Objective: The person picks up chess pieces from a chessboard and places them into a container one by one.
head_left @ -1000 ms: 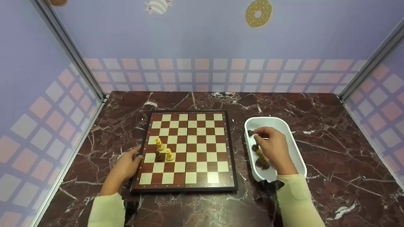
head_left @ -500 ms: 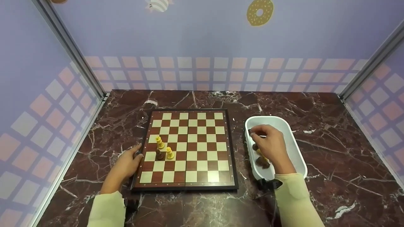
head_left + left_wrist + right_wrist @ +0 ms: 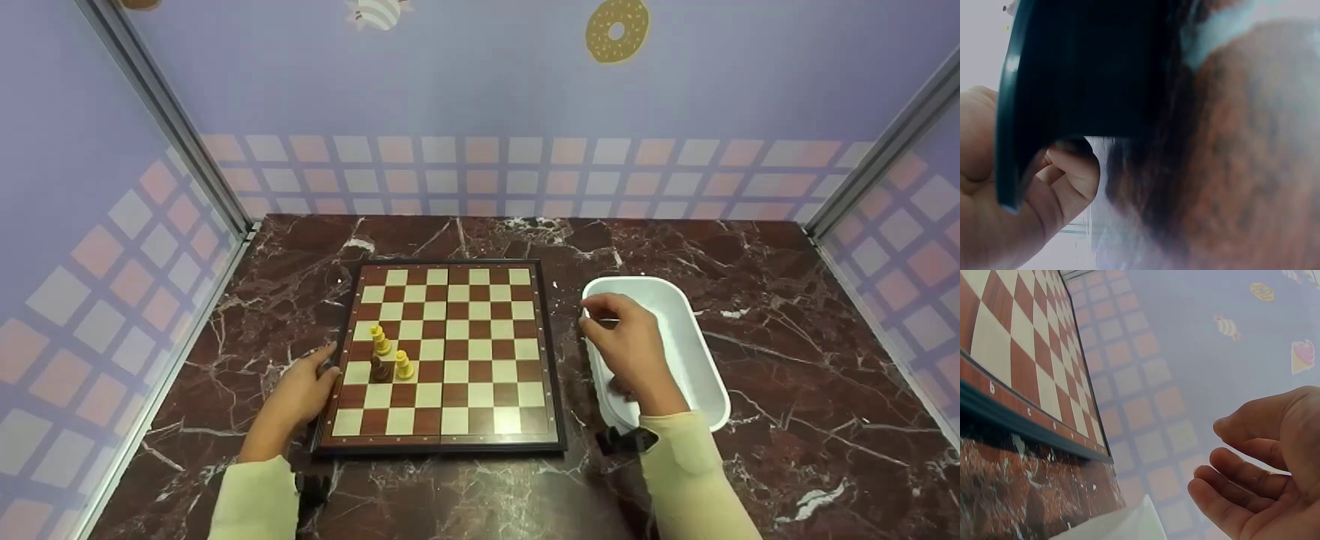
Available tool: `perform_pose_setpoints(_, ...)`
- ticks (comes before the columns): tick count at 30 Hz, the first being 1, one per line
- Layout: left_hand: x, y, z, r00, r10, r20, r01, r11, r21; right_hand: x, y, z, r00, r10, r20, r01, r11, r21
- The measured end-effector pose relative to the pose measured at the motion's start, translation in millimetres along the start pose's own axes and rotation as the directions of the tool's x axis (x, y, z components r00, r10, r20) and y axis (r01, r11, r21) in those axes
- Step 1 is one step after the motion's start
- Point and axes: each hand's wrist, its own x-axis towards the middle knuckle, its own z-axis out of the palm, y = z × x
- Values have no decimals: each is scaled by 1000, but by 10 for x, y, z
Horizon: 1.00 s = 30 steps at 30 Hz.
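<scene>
A chessboard [image 3: 491,349] lies flat, two yellow chess pieces and a dark brown one [image 3: 380,369] on its left half. One yellow piece [image 3: 380,341] stands farther back than the other yellow piece [image 3: 404,365]. My left hand [image 3: 296,394] rests at the board's left edge, fingers and thumb touching it. In the left wrist view the board's dark edge [image 3: 1084,67] hides part of that hand. Thumb and bent fingers close together, my right hand [image 3: 630,349] hovers over the left rim of a white tray [image 3: 701,360]. Whether a piece sits between its fingertips is hidden.
A dark piece [image 3: 621,388] shows inside the tray beside my right wrist; my hand covers others. Marbled tabletop [image 3: 810,337] surrounds board and tray. Patterned walls [image 3: 502,97] rise at the back and both sides.
My right hand has moved left from inside the tray to above its left rim. The left hand, the board and its pieces stay in place.
</scene>
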Motion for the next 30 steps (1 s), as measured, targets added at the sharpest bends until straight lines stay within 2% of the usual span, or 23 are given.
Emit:
perform_pose_setpoints(14, 10, -15, 4, 1000, 12, -21, -12, 1000, -6, -18, -146, 158, 995, -100, 15, 100, 995, 3)
perform_pose_setpoints(19, 2, -19, 11, 1000, -3, -11, 3, 1000, -5, -39, -175, 217, 990, -141, 6, 141, 990, -13)
perform_pose_setpoints(30, -1, -18, 5, 1000, -5, 1, 5, 1000, -9, -69, -225, 327, 982, -186, 12, 185, 981, 55)
